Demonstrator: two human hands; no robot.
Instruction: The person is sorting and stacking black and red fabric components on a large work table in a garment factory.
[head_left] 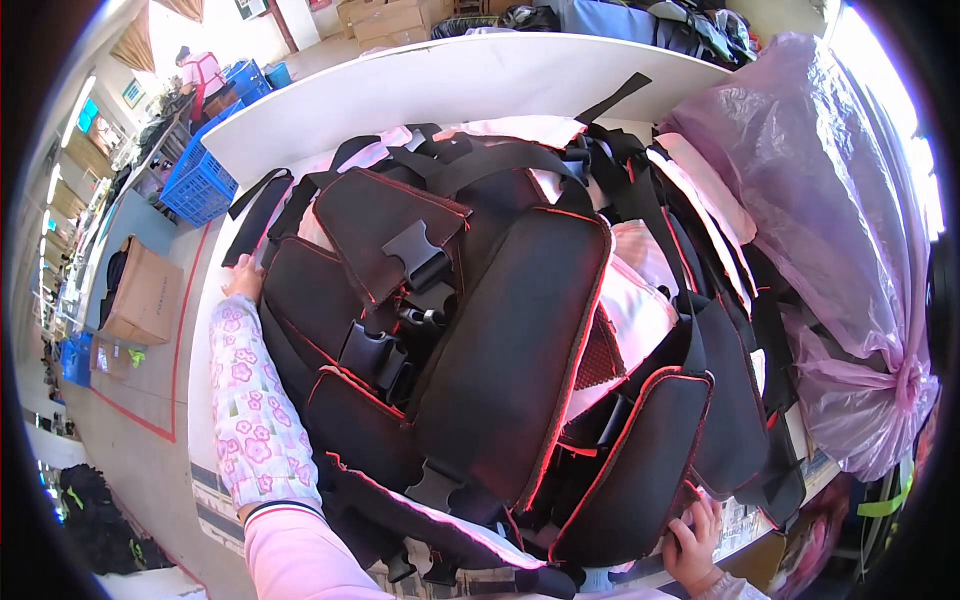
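A heap of black padded panels with red-stitched edges (480, 305) fills the worktable, before a white upright board (430, 95). A knotted translucent purple plastic bag (790, 150) bulges at its right. The biggest panel (515, 350) lies slantwise mid-heap. The left hand (244, 278) touches a padded strap (256, 222) at the left edge; the right hand (695, 540), fingers bent, touches a rounded panel (640, 470). Whether either grips, I cannot tell. A black side-release buckle (417, 254) lies atop.

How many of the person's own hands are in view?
2: left hand at the left edge of the pile of black pads, right hand at its lower right edge.
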